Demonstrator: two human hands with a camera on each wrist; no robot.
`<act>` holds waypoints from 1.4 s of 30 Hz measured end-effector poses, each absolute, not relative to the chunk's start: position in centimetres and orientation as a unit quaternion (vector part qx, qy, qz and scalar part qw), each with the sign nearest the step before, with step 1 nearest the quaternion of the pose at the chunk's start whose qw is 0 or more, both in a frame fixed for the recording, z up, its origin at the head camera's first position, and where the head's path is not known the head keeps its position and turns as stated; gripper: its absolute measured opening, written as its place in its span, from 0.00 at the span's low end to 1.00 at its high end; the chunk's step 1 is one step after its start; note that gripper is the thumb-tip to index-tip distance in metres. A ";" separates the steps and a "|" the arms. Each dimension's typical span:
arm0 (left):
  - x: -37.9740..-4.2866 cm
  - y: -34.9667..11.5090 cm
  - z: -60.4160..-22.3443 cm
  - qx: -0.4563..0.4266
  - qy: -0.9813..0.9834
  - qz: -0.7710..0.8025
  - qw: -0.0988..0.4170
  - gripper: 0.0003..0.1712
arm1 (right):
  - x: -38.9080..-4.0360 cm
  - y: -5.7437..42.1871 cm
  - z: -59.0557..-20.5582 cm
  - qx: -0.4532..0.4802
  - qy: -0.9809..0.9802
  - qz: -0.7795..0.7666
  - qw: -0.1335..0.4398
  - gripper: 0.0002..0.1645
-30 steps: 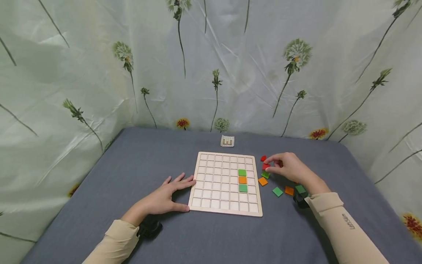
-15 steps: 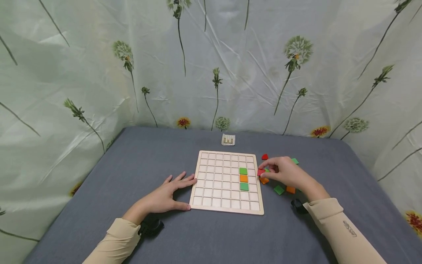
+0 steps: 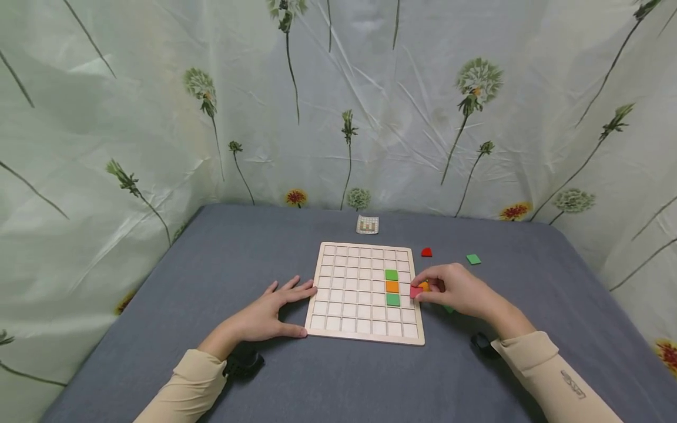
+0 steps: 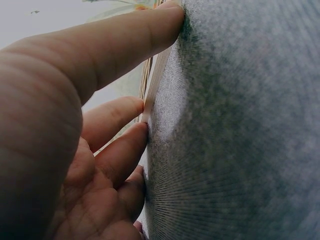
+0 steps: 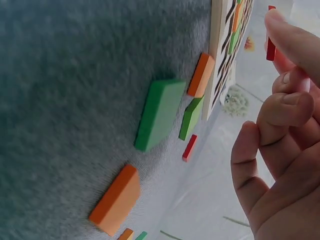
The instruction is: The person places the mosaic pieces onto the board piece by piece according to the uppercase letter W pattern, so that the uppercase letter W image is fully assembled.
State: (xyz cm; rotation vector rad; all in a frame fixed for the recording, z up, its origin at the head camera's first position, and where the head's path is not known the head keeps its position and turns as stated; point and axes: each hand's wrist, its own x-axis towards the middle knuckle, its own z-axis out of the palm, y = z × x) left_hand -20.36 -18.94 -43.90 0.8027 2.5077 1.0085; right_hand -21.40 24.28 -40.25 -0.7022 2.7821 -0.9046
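Observation:
A wooden grid board [image 3: 365, 339] lies flat on the grey cloth. One column near its right side carries a green tile [image 3: 391, 275], an orange tile [image 3: 392, 286] and another green tile [image 3: 393, 299]. My left hand [image 3: 264, 314] lies spread, fingertips and thumb touching the board's left edge; the left wrist view shows the fingers [image 4: 122, 152] against that edge. My right hand [image 3: 457, 289] pinches a red tile [image 3: 415, 292] between thumb and fingers, over the board's right edge. In the right wrist view this tile [image 5: 271, 47] appears edge-on, lifted above the board.
Right of the board lie loose tiles: a red one with a curved side [image 3: 426, 252], a light green one [image 3: 473, 259], and, in the right wrist view, a dark green tile [image 5: 162, 115] and orange tile [image 5: 117, 200]. A small grid-printed card [image 3: 367, 224] lies behind the board.
My right hand has picked the red tile out of the loose tiles and carried it leftward and nearer to me, over the board's right edge. My left hand has stayed in place.

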 end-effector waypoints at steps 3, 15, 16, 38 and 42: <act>-20.4 -18.9 -44.0 0.280 0.878 0.353 0.160 0.51 | -20.9 24.1 -40.2 -0.248 0.919 -0.299 0.060 0.13; -20.4 -19.0 -44.1 0.278 0.878 0.353 0.164 0.50 | -19.8 23.2 -40.2 -0.288 0.917 -0.271 0.058 0.12; -20.4 -19.0 -44.1 0.279 0.878 0.354 0.163 0.50 | -19.8 23.2 -40.2 -0.289 0.916 -0.272 0.059 0.12; -20.4 -19.0 -44.2 0.277 0.883 0.346 0.155 0.50 | -19.9 21.5 -41.7 -0.323 0.889 -0.314 0.079 0.12; -20.4 -19.0 -44.3 0.277 0.884 0.343 0.156 0.50 | -20.0 21.3 -41.9 -0.326 0.890 -0.310 0.078 0.12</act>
